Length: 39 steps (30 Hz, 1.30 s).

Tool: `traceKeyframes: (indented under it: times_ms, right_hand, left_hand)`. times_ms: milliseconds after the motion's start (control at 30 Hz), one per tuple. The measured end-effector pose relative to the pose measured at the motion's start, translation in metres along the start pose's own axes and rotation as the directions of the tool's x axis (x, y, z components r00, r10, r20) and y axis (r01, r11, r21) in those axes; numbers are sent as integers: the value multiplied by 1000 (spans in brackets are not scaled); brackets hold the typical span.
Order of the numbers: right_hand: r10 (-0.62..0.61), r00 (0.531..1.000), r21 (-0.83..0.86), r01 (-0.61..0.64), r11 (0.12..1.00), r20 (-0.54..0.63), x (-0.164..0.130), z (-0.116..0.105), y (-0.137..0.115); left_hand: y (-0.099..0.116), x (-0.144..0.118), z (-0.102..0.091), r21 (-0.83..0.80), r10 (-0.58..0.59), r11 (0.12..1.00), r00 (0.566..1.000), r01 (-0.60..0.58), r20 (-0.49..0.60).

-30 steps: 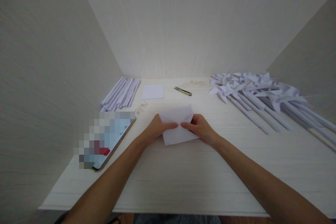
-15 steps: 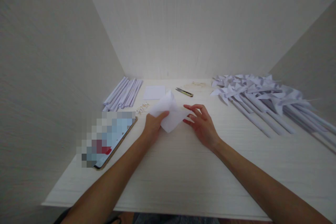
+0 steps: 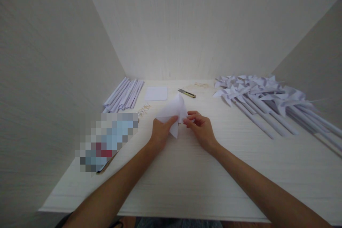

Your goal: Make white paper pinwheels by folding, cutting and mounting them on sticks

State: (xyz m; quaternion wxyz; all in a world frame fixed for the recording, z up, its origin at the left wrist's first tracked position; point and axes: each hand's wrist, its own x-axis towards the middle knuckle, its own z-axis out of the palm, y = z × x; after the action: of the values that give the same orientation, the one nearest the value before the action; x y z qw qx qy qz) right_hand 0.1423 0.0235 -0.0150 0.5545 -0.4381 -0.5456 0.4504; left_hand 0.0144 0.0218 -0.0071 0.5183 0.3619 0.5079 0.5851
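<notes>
White table [image 3: 187, 181] — left hand [image 3: 161, 131] and right hand [image 3: 201, 129] pinch curled paper [image 3: 171, 109] — phone screen [image 3: 113, 139] pixelated, unreadable.

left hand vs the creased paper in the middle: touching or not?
Touching. The head view shows the left hand gripping the paper, its thumb lying across the near face.

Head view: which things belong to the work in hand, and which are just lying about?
Likely in the work:
white paper, held by left hand and right hand
flat paper, rolled tubes, pinwheels

Lying by, seemingly not in use:
pixelated phone
snips
</notes>
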Motion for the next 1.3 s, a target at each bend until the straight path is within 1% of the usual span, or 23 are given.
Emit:
traceKeyframes:
  times_ms: [167,300,433,567,800,1033,1300]
  right_hand:
    - [6,1000,30,-6,1000,-9,2,1,1]
    - [11,1000,67,-10,998,-4,2,2,3]
    - [20,1000,34,-19,999,-24,3,1,5]
    - [18,1000,27,-18,999,-14,3,1,6]
    - [15,999,8,-15,1000,-28,2,1,4]
    - [21,999,-14,-21,1000,-31,2,1,4]
    - [7,1000,-47,-8,999,-27,1,1,-2]
  left_hand:
    - [-2,-2,2,32,9,999,1000,-9,3]
    - [-2,-2,3,37,4,999,1000,-4,-15]
    - [-1,-3,4,61,7,998,1000,-5,-24]
    - [-1,-3,4,82,13,997,1000,-12,-18]
    - [-2,-4,5,105,62,993,998,-61,-6]
    - [-1,-5,5,128,45,991,999,-44,-6]
    - [-1,-6,5,127,54,990,998,-56,18]
